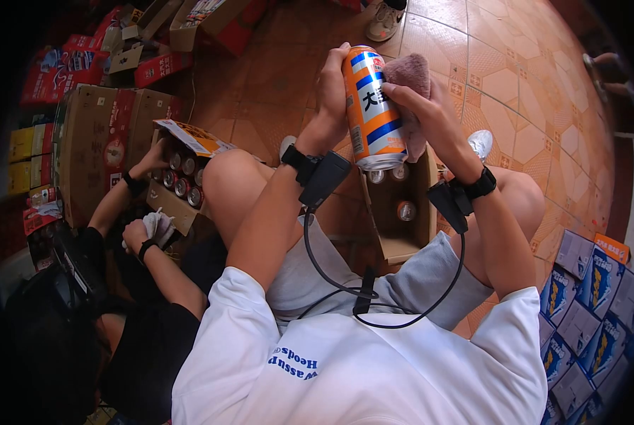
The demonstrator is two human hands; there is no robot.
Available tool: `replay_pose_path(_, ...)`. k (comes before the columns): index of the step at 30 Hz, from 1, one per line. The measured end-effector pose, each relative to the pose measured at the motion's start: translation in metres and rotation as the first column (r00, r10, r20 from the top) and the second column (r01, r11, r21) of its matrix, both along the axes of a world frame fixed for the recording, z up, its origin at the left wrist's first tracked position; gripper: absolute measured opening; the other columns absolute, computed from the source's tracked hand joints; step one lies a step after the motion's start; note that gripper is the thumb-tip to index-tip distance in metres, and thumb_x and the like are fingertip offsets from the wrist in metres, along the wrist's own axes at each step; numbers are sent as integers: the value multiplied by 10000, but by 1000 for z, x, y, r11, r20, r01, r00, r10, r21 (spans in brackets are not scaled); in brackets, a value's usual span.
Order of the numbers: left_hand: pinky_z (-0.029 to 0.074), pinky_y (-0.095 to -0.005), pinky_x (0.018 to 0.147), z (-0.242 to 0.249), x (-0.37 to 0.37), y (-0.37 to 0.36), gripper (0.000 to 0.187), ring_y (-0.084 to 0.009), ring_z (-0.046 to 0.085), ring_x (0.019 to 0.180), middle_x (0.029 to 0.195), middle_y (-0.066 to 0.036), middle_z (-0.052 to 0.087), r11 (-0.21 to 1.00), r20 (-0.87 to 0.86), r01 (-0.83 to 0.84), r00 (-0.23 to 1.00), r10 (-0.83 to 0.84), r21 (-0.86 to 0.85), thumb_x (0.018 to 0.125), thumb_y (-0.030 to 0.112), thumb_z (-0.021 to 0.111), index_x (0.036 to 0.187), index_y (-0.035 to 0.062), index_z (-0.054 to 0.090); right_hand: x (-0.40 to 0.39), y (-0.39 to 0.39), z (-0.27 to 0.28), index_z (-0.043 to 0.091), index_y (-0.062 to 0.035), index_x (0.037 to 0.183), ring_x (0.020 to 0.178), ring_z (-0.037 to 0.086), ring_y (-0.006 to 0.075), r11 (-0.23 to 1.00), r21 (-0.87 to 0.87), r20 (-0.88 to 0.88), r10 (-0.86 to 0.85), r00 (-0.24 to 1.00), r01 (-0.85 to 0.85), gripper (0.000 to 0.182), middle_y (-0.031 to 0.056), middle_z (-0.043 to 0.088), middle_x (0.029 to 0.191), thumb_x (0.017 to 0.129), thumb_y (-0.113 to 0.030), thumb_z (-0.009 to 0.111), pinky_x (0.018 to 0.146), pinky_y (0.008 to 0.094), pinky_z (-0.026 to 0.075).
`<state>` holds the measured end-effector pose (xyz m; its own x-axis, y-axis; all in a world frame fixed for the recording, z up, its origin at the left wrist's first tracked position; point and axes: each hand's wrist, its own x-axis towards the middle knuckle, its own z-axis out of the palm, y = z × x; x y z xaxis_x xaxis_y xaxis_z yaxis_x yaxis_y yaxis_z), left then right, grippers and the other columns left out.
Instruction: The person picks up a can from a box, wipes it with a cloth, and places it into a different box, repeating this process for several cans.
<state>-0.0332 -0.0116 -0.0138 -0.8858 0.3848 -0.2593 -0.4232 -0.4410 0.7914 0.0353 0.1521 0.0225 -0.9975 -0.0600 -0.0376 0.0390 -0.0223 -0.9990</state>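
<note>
Wearer: white T-shirt (345, 368) with blue lettering, grey shorts, a black cable (331, 273) looped between two wrist units; seated over the tiled floor (529, 92)
Left hand (331, 88): grip clamped round the back of the can, fingers wrapped along its upper half, thumb side hidden behind it
Right hand (420, 106): grip closed on a pinkish cloth (409, 74), pressing it against the can's right side near the top
Can (374, 106): tall drinks can, orange, white and blue, held upright and slightly tilted between both hands, above the open carton and clear of it
Handling, judged: smooth metal wall, likely slippery; thin sides would dent under a hard squeeze; if full, moderately heavy for its size; best held round the middle of the body, not by the rims
Open carton (395, 212): brown cardboard between the wearer's knees, flaps up; a few can tops (405, 210) show inside, the rest of the interior looks bare
Co-worker, left: a second person's hands, one (155, 157) reaching into another carton of cans (182, 180), the other (147, 230) holding a white cloth
Stock, right edge: stacked blue and white packs (586, 312)
Stock, far left: brown cartons (94, 142) and red boxes (69, 67)
Far edge: a shoe (386, 21) on the tiles
</note>
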Motion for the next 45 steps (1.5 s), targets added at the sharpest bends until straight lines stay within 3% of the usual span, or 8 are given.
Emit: replay_pose_path(45, 595, -304, 737, 3, 5, 1, 484, -157, 707, 754, 887, -85, 723, 997, -19, -46, 999, 45, -66, 1033, 463, 407, 1018, 55, 667, -1, 0, -3, 657, 47, 1103, 849, 703, 178, 1000, 6, 11, -25, 1000, 25, 410, 128, 719, 962, 909, -306, 735, 775, 316, 584)
